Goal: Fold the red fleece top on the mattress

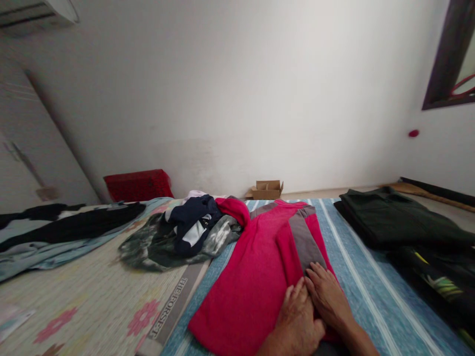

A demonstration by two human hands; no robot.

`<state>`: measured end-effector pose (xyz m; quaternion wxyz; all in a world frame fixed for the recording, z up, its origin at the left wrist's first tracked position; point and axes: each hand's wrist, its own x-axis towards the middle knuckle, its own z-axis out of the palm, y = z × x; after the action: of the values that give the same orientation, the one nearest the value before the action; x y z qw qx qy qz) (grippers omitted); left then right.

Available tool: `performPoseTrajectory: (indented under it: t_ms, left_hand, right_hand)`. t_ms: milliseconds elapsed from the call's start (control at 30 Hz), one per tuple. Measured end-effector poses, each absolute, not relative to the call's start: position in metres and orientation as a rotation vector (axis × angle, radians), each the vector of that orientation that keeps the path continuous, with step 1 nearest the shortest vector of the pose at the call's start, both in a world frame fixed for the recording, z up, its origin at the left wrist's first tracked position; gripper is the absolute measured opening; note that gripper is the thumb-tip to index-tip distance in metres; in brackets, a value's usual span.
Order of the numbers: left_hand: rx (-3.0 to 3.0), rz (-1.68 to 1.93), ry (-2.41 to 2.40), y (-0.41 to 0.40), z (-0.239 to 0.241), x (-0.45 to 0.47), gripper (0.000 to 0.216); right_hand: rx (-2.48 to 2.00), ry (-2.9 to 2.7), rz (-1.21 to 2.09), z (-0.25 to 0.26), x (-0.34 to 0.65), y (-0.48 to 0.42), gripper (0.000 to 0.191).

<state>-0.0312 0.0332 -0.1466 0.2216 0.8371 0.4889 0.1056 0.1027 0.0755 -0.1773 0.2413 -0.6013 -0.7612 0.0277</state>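
A: Entry, head view. Position of hands?

B: Both at lower centre of the frame, side by side and touching. Left hand (pixel 297 319) lies flat, palm down, fingers spread loosely on the red shirt (pixel 256 277). Right hand (pixel 328 294) likewise flat and open, fingertips on the grey sleeve (pixel 305 242) that is folded inward over the shirt body. Neither hand grips anything; both press on cloth.

A: Shirt location?

B: Centre of the frame, running from the hands up toward the middle. It lies on the blue striped mat (pixel 356 277), partly folded, its collar end away from the camera.

A: Neighbouring items?

B: Left of the shirt's far end, touching it: a heap of clothes (pixel 185 230), dark navy, white and mottled green. A grey band with lettering (pixel 174 306) runs along the mat edge at lower centre-left. Left of that, a pale floral mat (pixel 74 301). Far left, dark garments (pixel 70 222) spread out on light blue cloth.

A: Right side?

B: A folded dark green stack (pixel 393 217) at centre right, well apart from the hands. Below it, at the lower right edge, black fabric with a yellow-green print (pixel 434 277).

A: Background?

B: White wall. Red box (pixel 138 185) against it at centre left; small open carton (pixel 267 189) at centre. Dark frame (pixel 451 54) in the upper right corner.
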Motion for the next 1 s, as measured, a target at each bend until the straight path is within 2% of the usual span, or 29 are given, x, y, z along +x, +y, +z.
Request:
performPoseTrajectory:
  t_ms: [367, 800, 1000]
  left_hand:
    - [2.348, 0.226, 1.376, 0.035, -0.136, -0.031, 0.075]
    - [2.351, 0.214, 1.296, 0.052, -0.162, -0.038, 0.079]
    - [2.27, 0.242, 1.378, 0.06, -0.183, -0.04, 0.059]
  right_hand:
    - [-1.659, -2.057, 0.138, -0.169, 0.099, 0.074, 0.043]
    - [-1.686, -2.09, 0.031, -0.183, 0.097, 0.08, 0.039]
    - [-1.691, -2.138, 0.014, -0.19, 0.1, 0.085, 0.038]
